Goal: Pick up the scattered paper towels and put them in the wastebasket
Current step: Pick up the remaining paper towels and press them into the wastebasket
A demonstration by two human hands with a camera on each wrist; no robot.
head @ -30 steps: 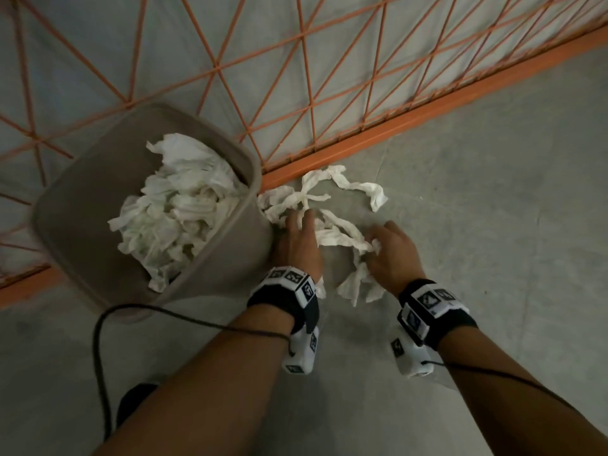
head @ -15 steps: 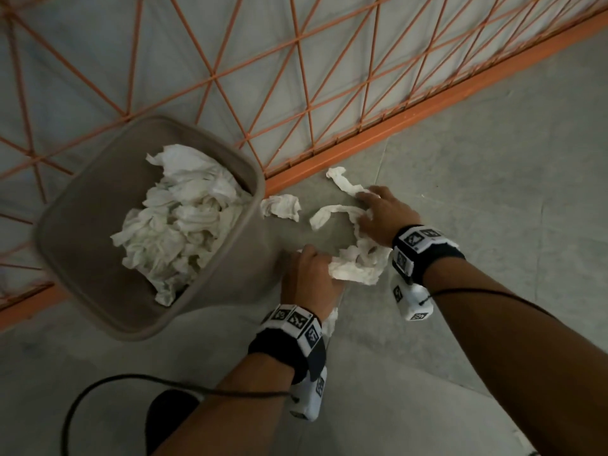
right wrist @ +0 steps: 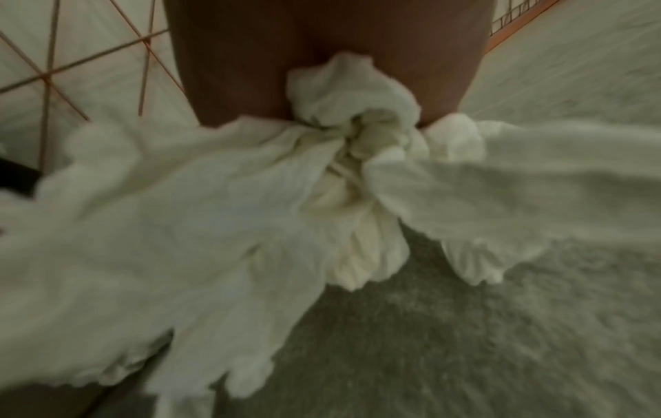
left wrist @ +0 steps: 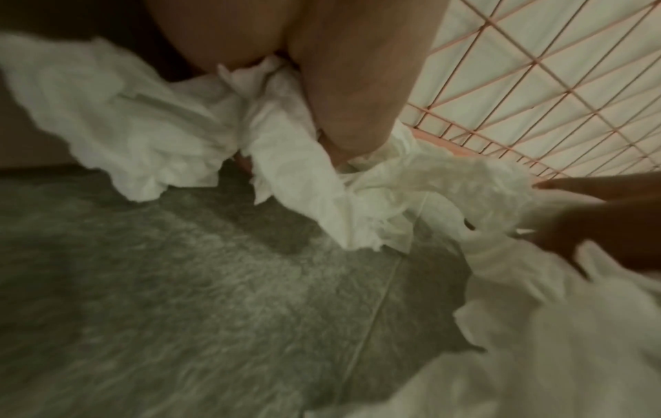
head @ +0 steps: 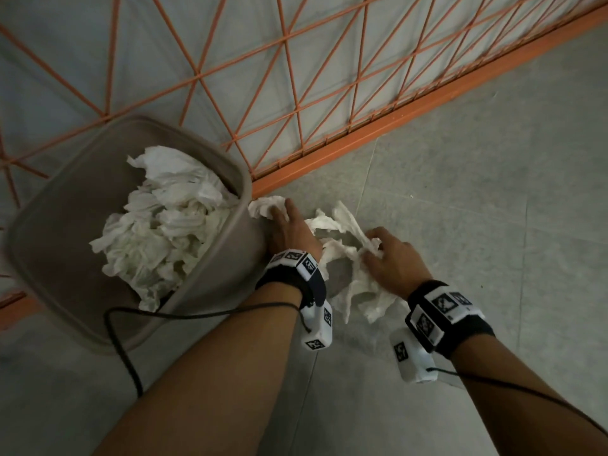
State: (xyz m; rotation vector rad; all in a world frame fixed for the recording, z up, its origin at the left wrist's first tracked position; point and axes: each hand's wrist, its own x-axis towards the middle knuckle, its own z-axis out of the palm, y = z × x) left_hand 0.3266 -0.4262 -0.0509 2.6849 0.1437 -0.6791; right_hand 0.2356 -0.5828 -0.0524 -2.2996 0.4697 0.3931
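A taupe wastebasket (head: 240,179) stands at the left against the fence, piled with white paper towels (head: 164,225). On the floor just right of it lie crumpled white paper towels (head: 342,222). My left hand (head: 283,212) reaches to a crumpled piece (head: 263,207) beside the basket's wall. In the left wrist view a bunched towel (left wrist: 279,118) is pinched under its fingers. My right hand (head: 375,245) grips a bundle of towels (head: 358,284). The right wrist view shows that bundle (right wrist: 350,135) squeezed in its palm, with loose ends hanging over the floor.
An orange wire fence (head: 296,110) with an orange base rail (head: 411,110) runs diagonally behind the basket and towels. A black cable (head: 121,350) loops from my left wrist across the basket's near side. The grey tiled floor (head: 493,209) stretches to the right.
My left hand has moved forward to the towel piece by the basket. My right hand has drawn back from the fence rail toward me, dragging the towels along.
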